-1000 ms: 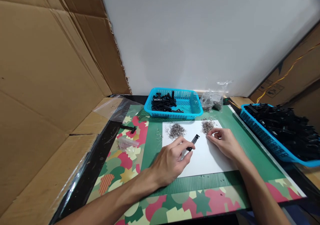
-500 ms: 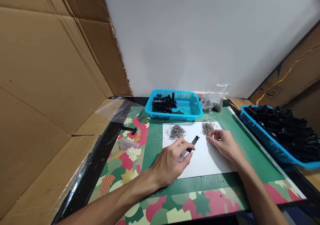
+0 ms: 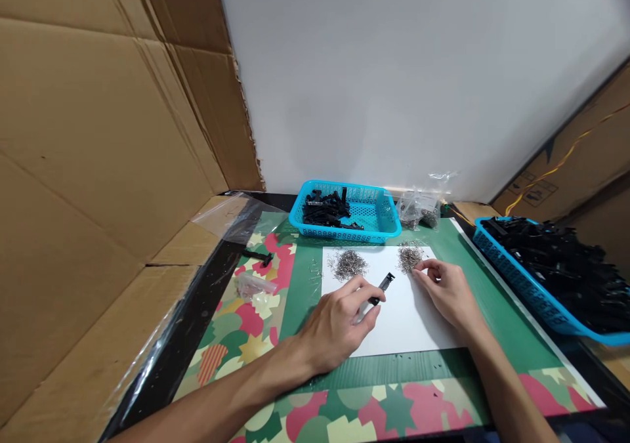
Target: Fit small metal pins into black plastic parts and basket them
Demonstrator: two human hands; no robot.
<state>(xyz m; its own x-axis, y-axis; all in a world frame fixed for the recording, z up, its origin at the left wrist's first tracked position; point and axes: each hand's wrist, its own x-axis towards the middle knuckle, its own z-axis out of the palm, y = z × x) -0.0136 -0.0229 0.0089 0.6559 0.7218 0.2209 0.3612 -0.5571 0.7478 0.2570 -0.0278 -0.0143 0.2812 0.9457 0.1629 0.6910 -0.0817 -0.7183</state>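
My left hand grips a small, narrow black plastic part between thumb and fingers, tilted above a white sheet. My right hand has thumb and index finger pinched together at the near edge of the right pile of tiny metal pins. Whatever lies between those fingertips is too small to make out. A second, wider pile of small metal pieces is on the sheet's left side, just beyond my left hand.
A blue basket with some black parts stands at the back. To the right, another blue basket is heaped with black parts. Clear bags sit behind the right pile. A loose black part and small plastic bag lie left.
Both hands keep nearly the same poses. The whole view has shifted slightly, with the table things appearing a little lower. The black part stays in my left hand.
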